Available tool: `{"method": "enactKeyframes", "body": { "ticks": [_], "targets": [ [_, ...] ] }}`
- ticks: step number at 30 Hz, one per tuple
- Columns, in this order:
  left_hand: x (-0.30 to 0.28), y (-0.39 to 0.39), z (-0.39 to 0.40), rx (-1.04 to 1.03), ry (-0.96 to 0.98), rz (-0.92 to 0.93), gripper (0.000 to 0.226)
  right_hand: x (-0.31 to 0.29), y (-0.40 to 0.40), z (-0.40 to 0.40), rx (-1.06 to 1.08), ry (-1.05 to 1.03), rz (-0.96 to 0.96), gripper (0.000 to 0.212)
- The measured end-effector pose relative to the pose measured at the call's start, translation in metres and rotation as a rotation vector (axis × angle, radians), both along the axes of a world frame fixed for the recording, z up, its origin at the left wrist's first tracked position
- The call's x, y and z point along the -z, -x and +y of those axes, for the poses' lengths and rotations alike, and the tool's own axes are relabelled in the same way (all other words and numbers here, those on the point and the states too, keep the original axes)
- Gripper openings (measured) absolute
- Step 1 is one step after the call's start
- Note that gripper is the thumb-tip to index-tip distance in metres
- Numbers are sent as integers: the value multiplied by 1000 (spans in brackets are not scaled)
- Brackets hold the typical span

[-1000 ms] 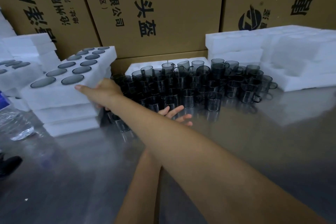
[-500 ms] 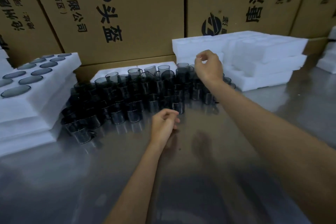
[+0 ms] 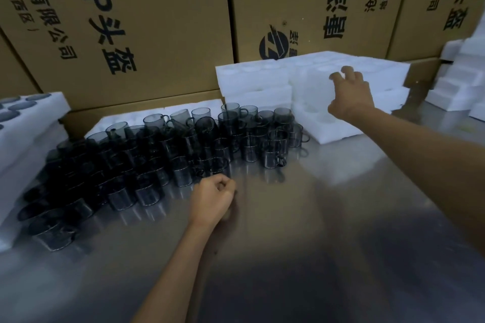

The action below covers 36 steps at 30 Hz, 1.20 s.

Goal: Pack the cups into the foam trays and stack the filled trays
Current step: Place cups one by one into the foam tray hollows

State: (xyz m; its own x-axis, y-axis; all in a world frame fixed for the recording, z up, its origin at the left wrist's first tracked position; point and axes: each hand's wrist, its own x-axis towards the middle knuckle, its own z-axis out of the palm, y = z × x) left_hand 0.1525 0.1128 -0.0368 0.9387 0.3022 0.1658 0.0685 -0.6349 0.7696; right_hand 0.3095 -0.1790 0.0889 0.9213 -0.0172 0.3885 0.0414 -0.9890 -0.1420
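Reaching over the smoky glass cups point(image 3: 183, 149), the right hand point(image 3: 350, 94) spreads toward an empty white foam tray point(image 3: 315, 86), presumably for filling; the left hand point(image 3: 212, 199) rests curled, empty, on the steel tabletop point(image 3: 328, 217).

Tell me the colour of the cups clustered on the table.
Dark smoky grey, see-through glass cups with handles; the head view, the only one, shows it.
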Motion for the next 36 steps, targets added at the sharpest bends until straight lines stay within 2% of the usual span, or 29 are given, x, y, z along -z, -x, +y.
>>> {"method": "enactKeyframes", "body": {
  "ticks": [5,12,14,18,22,26,28,30,32,34,36],
  "targets": [
    [-1,0,-1,-4,-25,-2,21,-11,-4,-12,18,264,67,71],
    [-2,1,0,22,-12,4,22,-36,42,21,-267,404,-198,62],
    [-3,4,-1,52,59,-8,23,-38,74,45,-356,360,-268,57],
    [-7,13,2,74,413,-132,31,-24,145,95,-525,276,-264,55],
    [-9,21,9,-31,748,-203,41,4,207,135,-626,230,-151,51],
    [-12,39,22,-52,996,-220,35,41,260,161,-744,129,-8,49],
    [-12,53,31,21,972,-188,28,56,277,171,-798,83,35,47],
    [-10,67,42,80,791,-137,17,64,288,177,-849,41,57,42],
    [-11,79,53,107,681,-99,20,64,294,183,-909,-54,86,36],
    [-13,85,62,145,731,-104,25,59,291,186,-917,-252,109,33],
    [-15,87,64,177,813,-126,25,49,270,186,-830,-363,62,27]
  ]
}}
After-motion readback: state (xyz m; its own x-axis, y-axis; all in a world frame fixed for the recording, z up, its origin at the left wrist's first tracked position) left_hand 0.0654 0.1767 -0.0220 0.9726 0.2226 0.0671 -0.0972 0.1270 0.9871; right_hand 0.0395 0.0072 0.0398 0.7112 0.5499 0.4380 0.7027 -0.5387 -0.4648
